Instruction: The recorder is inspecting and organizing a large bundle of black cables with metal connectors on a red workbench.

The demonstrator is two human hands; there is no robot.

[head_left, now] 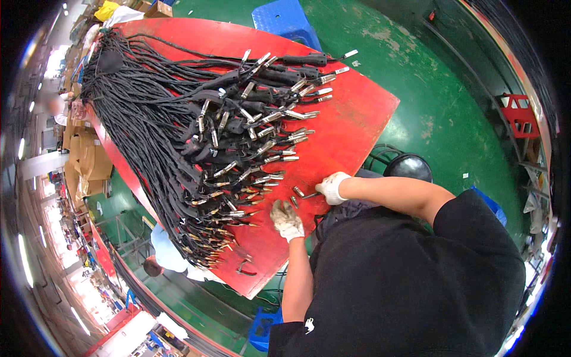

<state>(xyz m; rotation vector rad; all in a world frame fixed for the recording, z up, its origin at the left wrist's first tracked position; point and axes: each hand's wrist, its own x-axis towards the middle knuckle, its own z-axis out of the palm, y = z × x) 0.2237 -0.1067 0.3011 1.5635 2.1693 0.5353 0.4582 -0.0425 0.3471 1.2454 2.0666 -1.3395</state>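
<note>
On the red tabletop [351,113] my left hand [286,221], in a soiled white glove, rests palm down with its fingers apart. Small metal cylinders [295,202] lie just beside its fingertips. To the right, my gloved right hand [333,188] is closed around a thin dark piece [310,195] that points toward those cylinders; its kind is too small to make out. A large fan of black cables [143,113] covers the left part of the table, many ending in silvery metal connectors [270,144]. Several lower cables end in brass-coloured tips [223,244].
A small pair of pliers [245,271] lies by the table's near left corner. Blue plastic stools stand behind the table [288,21] and below it [262,330]. Another person [169,250] is beyond the left edge, near cardboard boxes [89,157]. A black round seat [408,167] sits at right.
</note>
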